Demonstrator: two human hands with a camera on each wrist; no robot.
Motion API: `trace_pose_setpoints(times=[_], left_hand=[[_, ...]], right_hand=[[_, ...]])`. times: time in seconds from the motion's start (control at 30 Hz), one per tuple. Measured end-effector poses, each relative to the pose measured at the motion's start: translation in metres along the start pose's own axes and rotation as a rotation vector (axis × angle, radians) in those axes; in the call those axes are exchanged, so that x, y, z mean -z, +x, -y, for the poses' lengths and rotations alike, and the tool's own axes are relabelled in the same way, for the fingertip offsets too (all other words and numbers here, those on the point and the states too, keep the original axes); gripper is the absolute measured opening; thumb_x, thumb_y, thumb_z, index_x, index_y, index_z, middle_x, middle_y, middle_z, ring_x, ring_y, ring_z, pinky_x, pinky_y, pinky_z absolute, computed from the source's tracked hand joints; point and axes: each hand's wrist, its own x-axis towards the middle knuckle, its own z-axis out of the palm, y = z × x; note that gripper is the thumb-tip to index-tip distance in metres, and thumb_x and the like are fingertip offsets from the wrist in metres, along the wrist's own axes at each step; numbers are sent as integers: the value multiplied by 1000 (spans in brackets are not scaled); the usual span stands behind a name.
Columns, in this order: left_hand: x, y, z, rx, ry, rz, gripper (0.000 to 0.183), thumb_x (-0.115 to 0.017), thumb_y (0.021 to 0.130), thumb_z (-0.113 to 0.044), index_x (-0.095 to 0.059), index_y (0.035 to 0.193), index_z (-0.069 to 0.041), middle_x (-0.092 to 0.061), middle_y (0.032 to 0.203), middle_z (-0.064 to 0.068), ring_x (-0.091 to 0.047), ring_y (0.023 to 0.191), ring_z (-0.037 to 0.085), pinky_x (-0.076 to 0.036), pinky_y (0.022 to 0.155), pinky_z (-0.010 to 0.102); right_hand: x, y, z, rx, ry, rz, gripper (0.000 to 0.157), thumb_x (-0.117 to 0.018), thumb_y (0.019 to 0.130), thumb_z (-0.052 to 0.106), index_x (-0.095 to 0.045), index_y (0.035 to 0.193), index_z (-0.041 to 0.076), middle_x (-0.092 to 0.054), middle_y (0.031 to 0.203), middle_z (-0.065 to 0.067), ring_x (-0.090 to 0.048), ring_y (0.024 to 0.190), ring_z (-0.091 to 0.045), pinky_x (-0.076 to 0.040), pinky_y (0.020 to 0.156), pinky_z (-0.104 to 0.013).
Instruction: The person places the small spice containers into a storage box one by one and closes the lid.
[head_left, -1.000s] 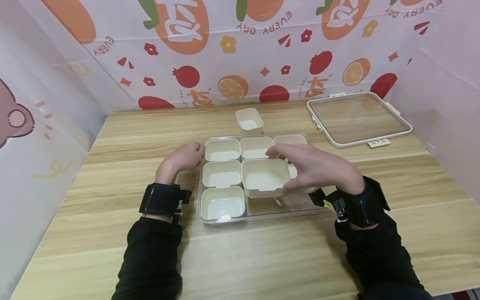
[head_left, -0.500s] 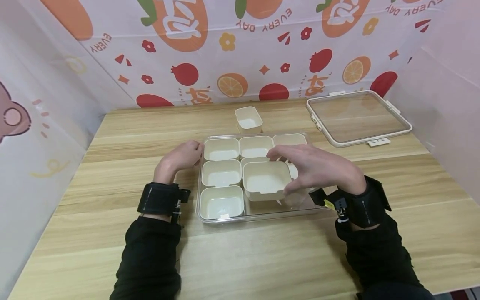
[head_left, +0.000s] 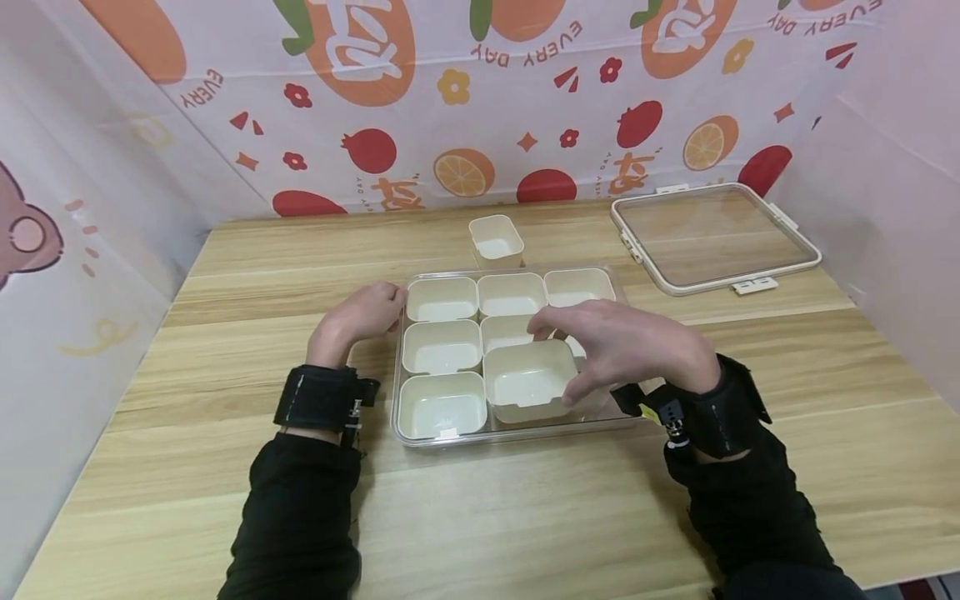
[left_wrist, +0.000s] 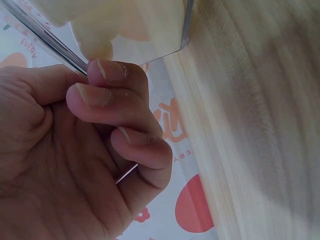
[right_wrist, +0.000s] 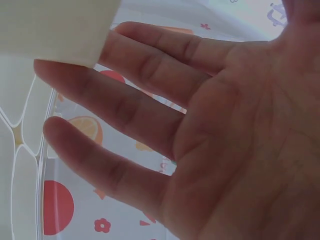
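My right hand [head_left: 630, 342] grips a cream plastic bin [head_left: 528, 375] by its edges, thumb at the near side and fingers at the far side. This bin, also in the right wrist view as a pale wall [right_wrist: 55, 30], sits over the middle slot of the front row. Around it is a clear rectangular box [head_left: 525, 435] with several matching cream bins in rows. My left hand [head_left: 362, 321] pinches the box's left rim; in the left wrist view the thumb and curled fingertips meet at the clear edge. The right hand covers part of the box's right side.
A single cream bin [head_left: 497, 237] stands behind the clear box. At the back right lies a clear lid [head_left: 720, 237] with a white frame and clips. The wooden table [head_left: 525, 517] ends at a fruit-print curtain [head_left: 405, 133].
The right hand has brought the gripped bin toward the front of the box and lower, uncovering more of the bin behind it. The left hand stays on the rim.
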Motion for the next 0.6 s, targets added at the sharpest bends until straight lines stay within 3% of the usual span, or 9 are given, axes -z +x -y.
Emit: trace_pose_setpoints(times=[0.2, 0.43, 0.6], left_hand=[[0, 1, -1, 0, 2, -1, 45, -21, 99, -23, -47, 69, -2, -42, 53, 2, -33, 46, 15, -31, 51, 32], [-1, 1, -1, -8, 9, -9, 44, -22, 99, -22, -46, 69, -3, -42, 53, 2, -33, 46, 15, -31, 52, 32], [-1, 0, -1, -3, -9, -4, 43, -22, 99, -22, -45, 68, -3, -40, 52, 2, -32, 45, 15, -31, 51, 31]], right_hand=[[-5, 3, 2, -29, -4, 33, 65, -81, 61, 30, -49, 116, 15, -56, 110, 0, -49, 99, -12, -44, 81, -38], [-10, 8, 3, -41, -18, 83, 67, -81, 62, 29, -47, 117, 12, -55, 110, -2, -48, 81, -13, -44, 76, -36], [-13, 10, 4, -76, -37, 108, 66, -81, 62, 29, -48, 118, 12, -54, 110, -3, -46, 77, -13, -43, 73, -34]])
